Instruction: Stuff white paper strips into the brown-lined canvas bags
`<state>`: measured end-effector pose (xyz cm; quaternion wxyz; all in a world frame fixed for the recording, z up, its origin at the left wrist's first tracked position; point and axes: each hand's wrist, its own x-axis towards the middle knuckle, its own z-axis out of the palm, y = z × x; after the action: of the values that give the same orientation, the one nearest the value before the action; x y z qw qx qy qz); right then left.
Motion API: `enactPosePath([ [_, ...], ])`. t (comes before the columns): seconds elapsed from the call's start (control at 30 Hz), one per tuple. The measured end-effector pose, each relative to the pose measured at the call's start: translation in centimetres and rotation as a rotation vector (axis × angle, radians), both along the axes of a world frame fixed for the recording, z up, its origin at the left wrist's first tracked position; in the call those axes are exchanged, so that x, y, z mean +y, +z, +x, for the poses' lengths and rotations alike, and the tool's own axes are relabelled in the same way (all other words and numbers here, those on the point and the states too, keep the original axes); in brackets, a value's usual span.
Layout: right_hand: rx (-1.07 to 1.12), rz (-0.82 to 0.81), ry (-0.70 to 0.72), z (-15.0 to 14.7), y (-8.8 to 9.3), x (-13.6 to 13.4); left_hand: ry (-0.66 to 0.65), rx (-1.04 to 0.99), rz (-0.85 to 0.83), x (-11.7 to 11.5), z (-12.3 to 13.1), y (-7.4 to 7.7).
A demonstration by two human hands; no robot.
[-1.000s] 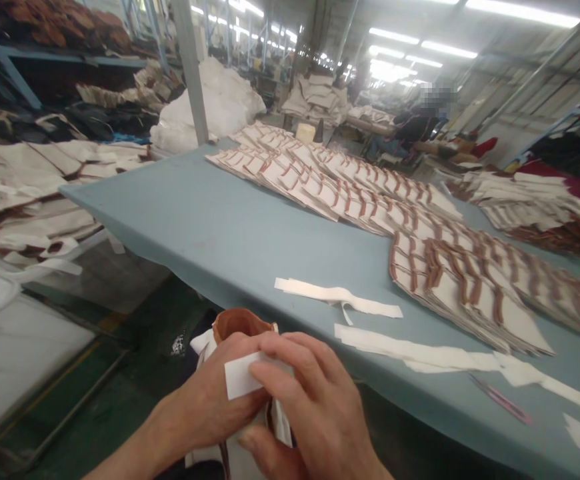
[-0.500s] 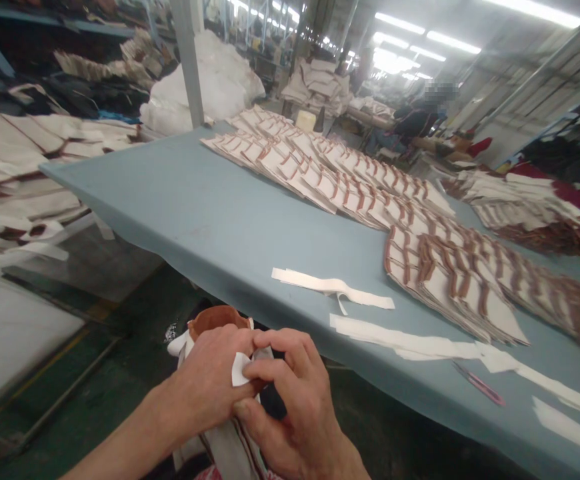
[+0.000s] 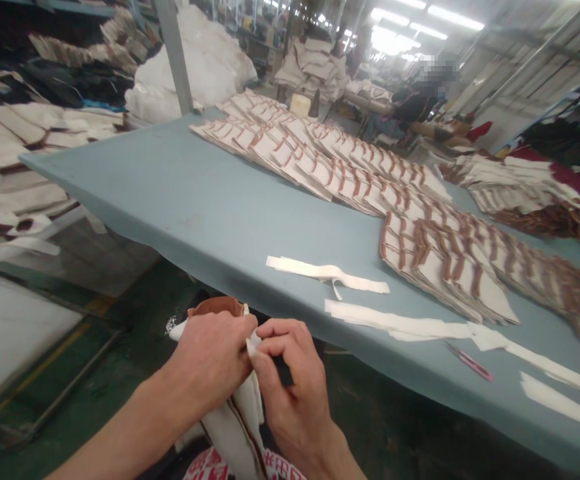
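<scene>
"Where was the fabric piece [image 3: 237, 420]?"

"At six o'clock, below the near edge of the surface [image 3: 180, 200] and not resting on it. The left hand [image 3: 210, 363] was clenched round its top, just under the brown-trimmed mouth [image 3: 215, 307]. The right hand [image 3: 290, 380] pinched a small white tab [image 3: 251, 345] against the piece's edge, thumb and forefinger closed on it."

"How far along did the work look?"

"Well along, I'd judge. Overlapping rows of trimmed pieces [image 3: 370, 193] ran across the surface from twelve toward three o'clock. There were dozens, too many to count. One piece was in hand, and its tab was only pinched, not laid flat, as far as I could see."

"Any loose bits?"

"Three lots of white. A short strip [image 3: 327, 273] lay at one o'clock from the hands, a long strip [image 3: 410, 327] at two, and a third strip [image 3: 560, 403] at three. One pink tool [image 3: 470, 361] lay beside the long strip, but I couldn't tell what kind."

"Anyone else?"

"One person [image 3: 413, 107], far off at one o'clock. Heaps of cloth [image 3: 20, 167] lay at nine o'clock, and I couldn't tell whether those had been worked on."
</scene>
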<state>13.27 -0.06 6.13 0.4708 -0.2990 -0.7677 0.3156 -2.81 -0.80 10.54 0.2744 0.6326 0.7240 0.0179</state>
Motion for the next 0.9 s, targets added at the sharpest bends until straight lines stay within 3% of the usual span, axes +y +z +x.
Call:
enactPosePath([
  [0.2,0.095,-0.354,-0.088,1.3,0.9,0.8,-0.084,0.046,0.073,-0.9,-0.7,-1.3],
  [0.33,0.071,-0.326,-0.208,2.2,1.7,2.2,-0.069,-0.175,0.183,-2.2,-1.7,-2.3],
  [0.47,0.033,-0.254,-0.213,2.1,2.4,4.6,-0.008,-0.557,0.008,-3.1,-2.1,-2.0],
  [0.6,-0.046,-0.244,-0.04,-0.3,3.3,6.8,0.013,-0.81,-0.139,-3.0,-2.0,-1.4],
  [0.73,-0.261,-0.261,0.202,-3.9,5.0,8.1,0.081,-1.016,-0.265,-2.7,-2.0,-1.4],
  [0.9,-0.385,-0.321,0.457,-7.5,6.2,9.0,0.25,-1.111,-0.159,-3.2,-2.2,-1.6],
])
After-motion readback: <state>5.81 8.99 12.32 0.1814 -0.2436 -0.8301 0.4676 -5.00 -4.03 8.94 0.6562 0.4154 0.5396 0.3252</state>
